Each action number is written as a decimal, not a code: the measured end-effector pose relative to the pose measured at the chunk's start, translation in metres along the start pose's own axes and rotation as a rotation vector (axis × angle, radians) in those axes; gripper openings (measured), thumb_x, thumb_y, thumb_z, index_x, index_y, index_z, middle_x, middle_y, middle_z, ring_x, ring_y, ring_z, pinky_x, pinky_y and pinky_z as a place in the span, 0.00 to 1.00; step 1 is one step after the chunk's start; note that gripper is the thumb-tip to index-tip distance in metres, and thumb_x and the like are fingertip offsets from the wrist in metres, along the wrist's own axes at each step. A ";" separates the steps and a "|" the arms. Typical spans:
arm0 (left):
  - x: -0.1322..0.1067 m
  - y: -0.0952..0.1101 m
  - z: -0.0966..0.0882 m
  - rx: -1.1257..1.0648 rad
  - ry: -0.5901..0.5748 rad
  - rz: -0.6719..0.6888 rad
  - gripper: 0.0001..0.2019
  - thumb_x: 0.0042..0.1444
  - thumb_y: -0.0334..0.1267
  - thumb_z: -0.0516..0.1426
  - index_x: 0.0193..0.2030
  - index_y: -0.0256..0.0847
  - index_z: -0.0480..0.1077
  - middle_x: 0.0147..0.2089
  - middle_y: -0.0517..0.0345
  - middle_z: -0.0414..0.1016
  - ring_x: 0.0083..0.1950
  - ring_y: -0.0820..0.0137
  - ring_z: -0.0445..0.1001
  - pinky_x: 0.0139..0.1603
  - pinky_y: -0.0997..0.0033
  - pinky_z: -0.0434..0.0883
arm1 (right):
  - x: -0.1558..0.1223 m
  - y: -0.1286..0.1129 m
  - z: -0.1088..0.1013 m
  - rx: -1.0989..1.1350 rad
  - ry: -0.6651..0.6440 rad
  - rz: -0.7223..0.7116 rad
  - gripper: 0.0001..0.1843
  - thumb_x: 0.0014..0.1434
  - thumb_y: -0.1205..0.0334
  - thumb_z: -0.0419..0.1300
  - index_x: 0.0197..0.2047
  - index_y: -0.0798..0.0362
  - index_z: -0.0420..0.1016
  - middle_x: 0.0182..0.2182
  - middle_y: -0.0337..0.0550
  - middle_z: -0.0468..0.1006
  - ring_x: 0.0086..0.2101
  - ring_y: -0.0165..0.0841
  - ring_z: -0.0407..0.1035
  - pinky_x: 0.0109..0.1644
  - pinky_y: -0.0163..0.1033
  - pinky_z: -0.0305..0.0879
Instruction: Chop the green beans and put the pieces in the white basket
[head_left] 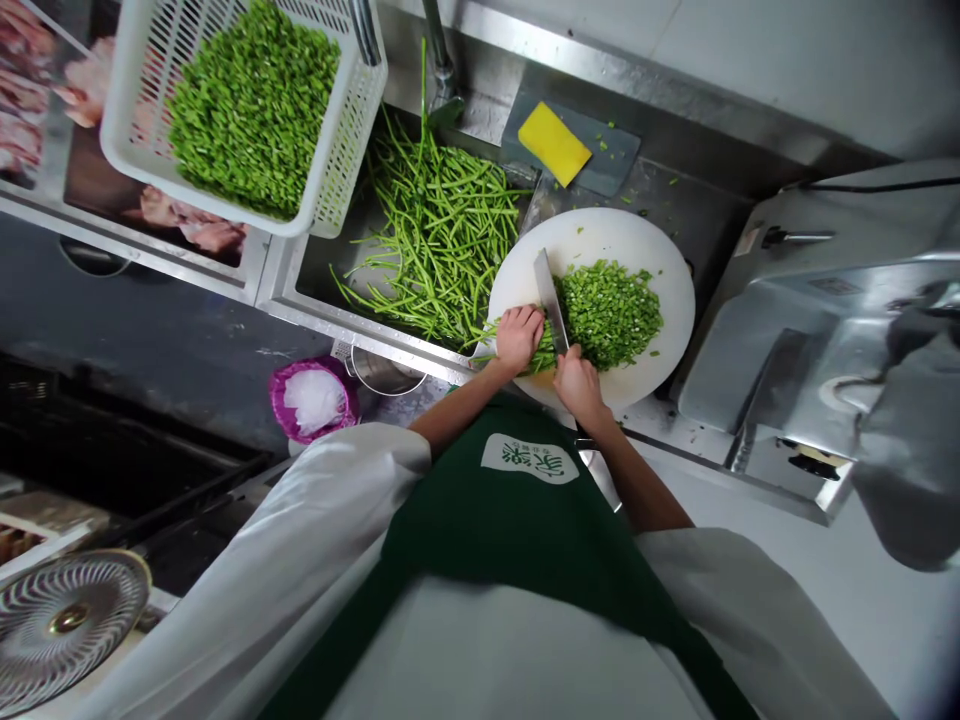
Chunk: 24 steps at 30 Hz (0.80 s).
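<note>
My right hand is closed round the handle of a cleaver, whose blade points away from me over a round white cutting board. Left of the blade, my left hand presses down with curled fingers on a bunch of long green stalks. Chopped green pieces lie heaped on the board, right of the blade. More whole green stalks, thin and long, fill the sink on the left. The cleaver's handle is mostly hidden in my right hand.
A white basket of chopped greens stands upper left, above raw meat. Behind the board lies a yellow sponge, near the faucet. A metal machine stands at right, a purple-lined bin below the sink.
</note>
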<state>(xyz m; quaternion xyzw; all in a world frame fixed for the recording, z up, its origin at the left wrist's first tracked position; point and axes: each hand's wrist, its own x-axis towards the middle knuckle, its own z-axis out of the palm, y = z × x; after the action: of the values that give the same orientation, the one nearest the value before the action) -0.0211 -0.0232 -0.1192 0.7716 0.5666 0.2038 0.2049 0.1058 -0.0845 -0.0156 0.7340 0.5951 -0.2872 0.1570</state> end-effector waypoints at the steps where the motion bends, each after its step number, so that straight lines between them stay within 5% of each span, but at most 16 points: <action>1: 0.000 0.001 -0.002 -0.006 0.006 -0.007 0.14 0.74 0.42 0.49 0.48 0.43 0.75 0.52 0.48 0.78 0.53 0.58 0.72 0.56 0.55 0.67 | 0.003 0.001 0.000 0.002 0.006 0.003 0.16 0.75 0.63 0.43 0.58 0.63 0.64 0.44 0.63 0.81 0.46 0.45 0.78 0.47 0.41 0.67; 8: -0.006 -0.006 -0.022 -0.097 0.091 -0.008 0.15 0.75 0.42 0.47 0.49 0.41 0.74 0.52 0.47 0.76 0.57 0.60 0.70 0.61 0.57 0.67 | -0.016 0.008 -0.021 -0.036 0.014 -0.014 0.17 0.76 0.61 0.43 0.58 0.61 0.64 0.43 0.61 0.81 0.44 0.45 0.78 0.46 0.40 0.66; 14: -0.010 -0.010 -0.006 -0.073 0.032 0.043 0.16 0.74 0.42 0.47 0.48 0.41 0.75 0.51 0.47 0.77 0.54 0.58 0.71 0.57 0.55 0.68 | -0.044 0.004 -0.021 -0.050 -0.034 -0.010 0.16 0.75 0.62 0.42 0.56 0.60 0.64 0.44 0.61 0.81 0.45 0.45 0.78 0.47 0.41 0.66; 19: -0.010 -0.012 0.004 -0.094 0.011 0.053 0.17 0.74 0.43 0.46 0.49 0.41 0.75 0.51 0.45 0.76 0.53 0.58 0.71 0.57 0.54 0.69 | -0.024 -0.002 -0.008 -0.024 -0.057 -0.002 0.16 0.75 0.62 0.42 0.57 0.61 0.63 0.44 0.62 0.81 0.47 0.45 0.77 0.47 0.41 0.66; 24: -0.005 -0.012 -0.008 -0.123 0.006 0.019 0.19 0.75 0.44 0.44 0.49 0.41 0.75 0.50 0.45 0.77 0.55 0.59 0.72 0.58 0.54 0.70 | -0.001 -0.001 0.003 0.016 -0.010 0.001 0.17 0.75 0.62 0.43 0.58 0.63 0.64 0.45 0.63 0.81 0.46 0.46 0.77 0.48 0.42 0.66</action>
<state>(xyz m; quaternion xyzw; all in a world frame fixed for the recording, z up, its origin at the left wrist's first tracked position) -0.0364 -0.0240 -0.1191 0.7623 0.5463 0.2425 0.2484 0.1042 -0.0869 -0.0175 0.7341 0.5915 -0.2956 0.1545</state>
